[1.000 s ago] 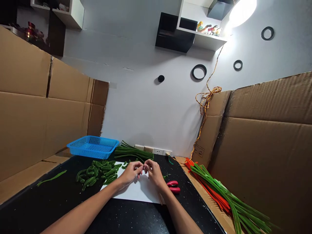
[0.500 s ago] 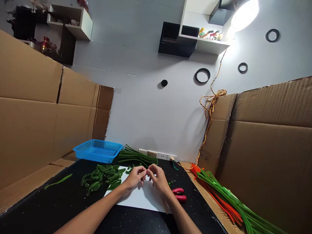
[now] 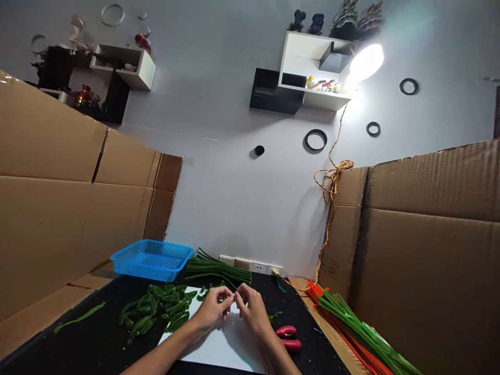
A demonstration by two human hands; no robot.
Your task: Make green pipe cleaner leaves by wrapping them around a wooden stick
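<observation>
My left hand [image 3: 214, 306] and my right hand [image 3: 250, 307] meet fingertip to fingertip above a white sheet [image 3: 219, 341] on the black table. Both are closed in a pinch; whatever lies between the fingers is too small to make out. Left of the sheet, partly over its edge, lies a pile of dark green fuzzy loops [image 3: 156, 307] that look like bent pipe cleaners. A few more green pieces [image 3: 203, 294] rest behind my left hand. Beside my right wrist lies a red-handled tool [image 3: 289, 338], its head hidden by my forearm.
A blue plastic basket [image 3: 152, 260] stands at the back left, beside a bundle of dark green stems [image 3: 219, 271]. Green and orange strips [image 3: 351, 328] lie along the right edge. Cardboard walls [image 3: 433, 281] flank the table. One green strip [image 3: 80, 316] lies far left.
The view has tilted upward, so the table sits lower in the picture. My hands remain pinched together over the sheet, with only slight finger movement.
</observation>
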